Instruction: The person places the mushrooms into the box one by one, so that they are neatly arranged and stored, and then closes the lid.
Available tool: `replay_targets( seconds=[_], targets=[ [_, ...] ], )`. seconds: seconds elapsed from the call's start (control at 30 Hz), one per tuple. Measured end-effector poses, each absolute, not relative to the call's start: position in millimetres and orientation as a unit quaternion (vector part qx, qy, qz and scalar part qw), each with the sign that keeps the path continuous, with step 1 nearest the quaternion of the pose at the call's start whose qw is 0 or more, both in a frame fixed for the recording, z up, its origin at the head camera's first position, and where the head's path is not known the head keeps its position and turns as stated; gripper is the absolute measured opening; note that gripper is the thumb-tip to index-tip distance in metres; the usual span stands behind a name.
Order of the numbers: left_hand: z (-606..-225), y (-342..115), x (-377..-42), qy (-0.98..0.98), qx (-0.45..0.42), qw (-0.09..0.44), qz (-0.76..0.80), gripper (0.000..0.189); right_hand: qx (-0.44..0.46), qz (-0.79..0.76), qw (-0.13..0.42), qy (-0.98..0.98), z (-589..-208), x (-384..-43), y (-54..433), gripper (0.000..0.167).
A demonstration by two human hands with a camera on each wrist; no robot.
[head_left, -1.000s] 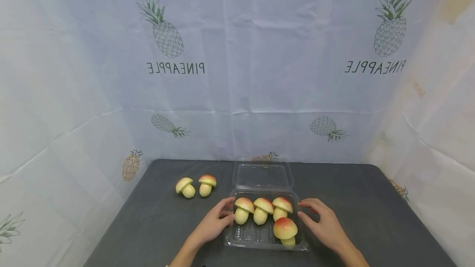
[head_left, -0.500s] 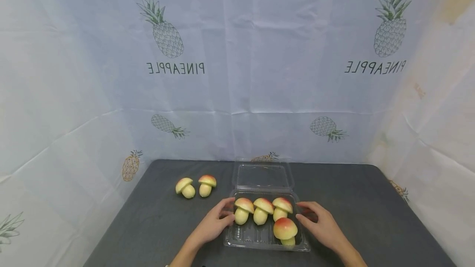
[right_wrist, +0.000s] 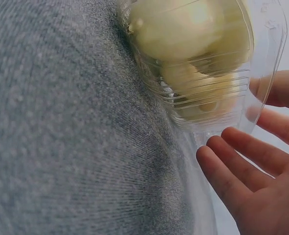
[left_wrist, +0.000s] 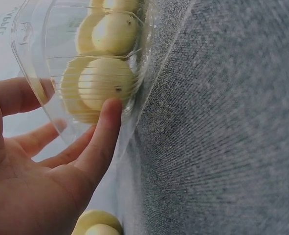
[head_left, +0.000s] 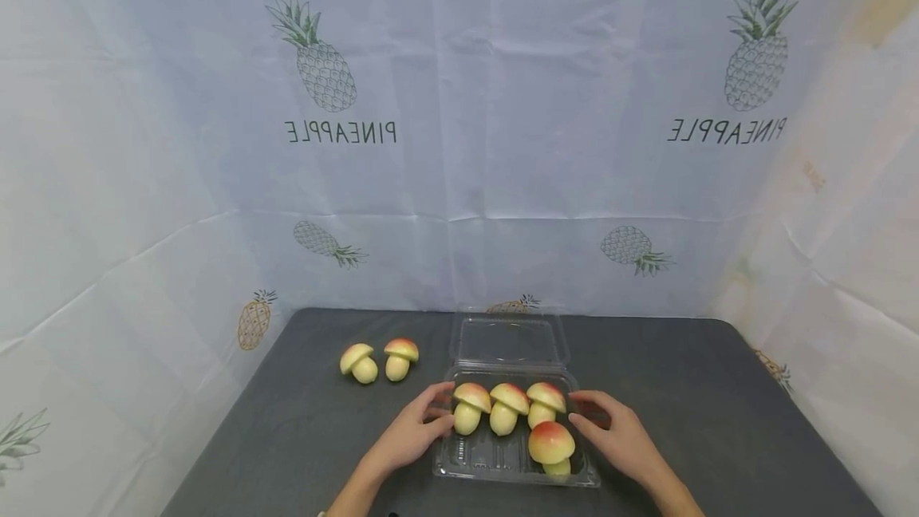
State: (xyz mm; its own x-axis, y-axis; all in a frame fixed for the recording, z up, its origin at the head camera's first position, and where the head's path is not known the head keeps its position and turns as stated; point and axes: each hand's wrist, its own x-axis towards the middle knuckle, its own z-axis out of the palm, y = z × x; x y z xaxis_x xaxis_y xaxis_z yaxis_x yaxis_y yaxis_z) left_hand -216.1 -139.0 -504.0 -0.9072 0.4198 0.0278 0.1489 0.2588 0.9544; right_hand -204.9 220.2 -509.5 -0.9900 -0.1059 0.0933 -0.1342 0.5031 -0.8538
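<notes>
A clear plastic clamshell box (head_left: 488,471) sits at the table's front with its lid folded back. Three yellow toy mushrooms with reddish caps (head_left: 504,409) stand in a row inside, and another mushroom (head_left: 551,443) lies in the front right corner. My left hand (head_left: 411,431) is at the box's left side. In the left wrist view, one fingertip (left_wrist: 113,108) is against the ribbed wall, and the thumb reaches over the rim. At the right side is my right hand (head_left: 619,433), fingers extended. Its fingertips (right_wrist: 228,133) are right by the wall in the right wrist view.
Two more toy mushrooms lie on the dark grey table (head_left: 682,389), left of the box: a tilted mushroom (head_left: 359,364) and an upright mushroom (head_left: 399,359). The transparent lid (head_left: 510,339) extends behind the box toward the pineapple-print curtain (head_left: 531,182), which encloses the table's back and sides.
My right hand has shifted slightly left, closer to the box's right side. The box's right edge has moved very slightly. My left hand and the mushrooms have stayed put.
</notes>
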Motion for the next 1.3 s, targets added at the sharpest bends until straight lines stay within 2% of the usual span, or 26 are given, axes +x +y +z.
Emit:
replay_targets(
  seconds=[0.4,0.63,1.17,1.3],
  targets=[
    [-501.8,-144.0,-218.4,0.785,0.184,0.128,0.577,0.052,0.069,0.511,0.009,-0.857,-509.9,-207.5,221.9,0.037],
    [-499.6,-151.8,-212.9,0.796,0.189,0.116,0.564,0.05,0.084,0.512,0.009,-0.855,-509.3,-206.6,221.5,0.038],
    [-477.5,-161.2,-216.8,0.856,0.188,0.018,0.482,0.04,0.077,0.511,0.01,-0.856,-512.0,-205.4,224.2,0.037],
    [-470.3,-163.9,-218.8,0.861,0.168,-0.028,0.479,0.034,0.087,0.516,0.013,-0.852,-512.1,-206.5,223.7,0.037]
  ],
)
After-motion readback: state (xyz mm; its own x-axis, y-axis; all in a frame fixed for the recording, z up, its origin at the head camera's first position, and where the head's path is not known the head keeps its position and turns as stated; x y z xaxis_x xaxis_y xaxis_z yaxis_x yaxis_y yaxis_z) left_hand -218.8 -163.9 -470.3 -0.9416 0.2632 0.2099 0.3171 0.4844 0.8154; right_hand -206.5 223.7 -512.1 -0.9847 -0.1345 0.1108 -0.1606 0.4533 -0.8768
